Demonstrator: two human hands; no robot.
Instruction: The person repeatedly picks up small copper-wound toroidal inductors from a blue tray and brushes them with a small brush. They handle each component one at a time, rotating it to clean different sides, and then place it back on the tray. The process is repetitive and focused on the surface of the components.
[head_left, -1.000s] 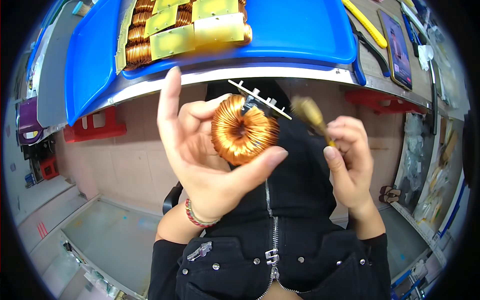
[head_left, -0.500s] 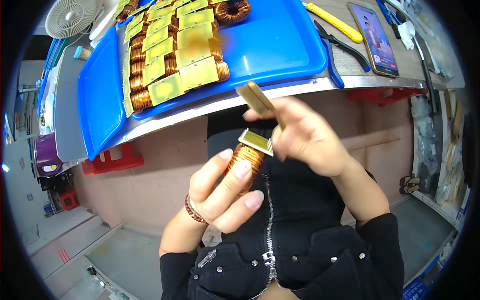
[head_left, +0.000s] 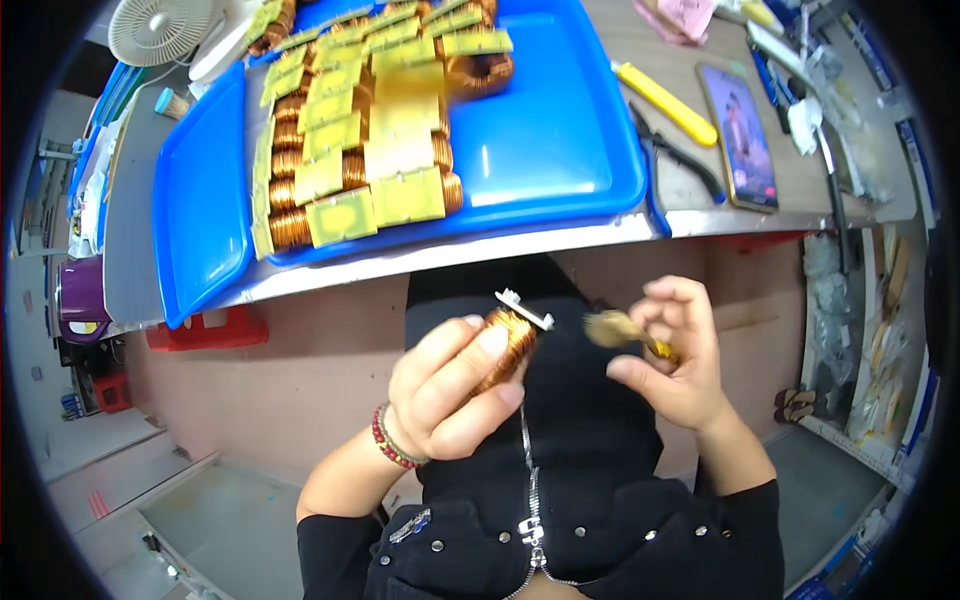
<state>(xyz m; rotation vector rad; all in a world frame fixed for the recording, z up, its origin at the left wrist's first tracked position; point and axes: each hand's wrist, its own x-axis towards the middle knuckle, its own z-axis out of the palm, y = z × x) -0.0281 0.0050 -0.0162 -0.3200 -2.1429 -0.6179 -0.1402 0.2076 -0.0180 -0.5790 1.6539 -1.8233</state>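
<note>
My left hand (head_left: 450,390) is closed round a copper-wire coil (head_left: 508,345) held over my lap. A small, pale-edged board (head_left: 524,310) sits at the coil's upper end, seen almost edge-on. To the right, apart from the coil, my right hand (head_left: 680,355) grips a tan, flat-headed tool (head_left: 615,328) between thumb and fingers. Motion blurs this tool, and its exact kind cannot be told. Beyond my hands, several copper coils topped with yellow-green boards (head_left: 340,180) stand in rows in a blue tray (head_left: 545,150).
Right of the tray lie a yellow-handled cutter (head_left: 668,103), pliers (head_left: 690,165) and a phone (head_left: 740,140). A blue lid or tray (head_left: 203,200) leans at the left. The table's metal edge (head_left: 530,245) runs beyond my hands. A red stool (head_left: 210,330) stands underneath.
My right hand has moved right and down, away from the coil, turning the tan tool sideways. The coil's board has turned nearly edge-on in my left hand. The view has shifted slightly.
</note>
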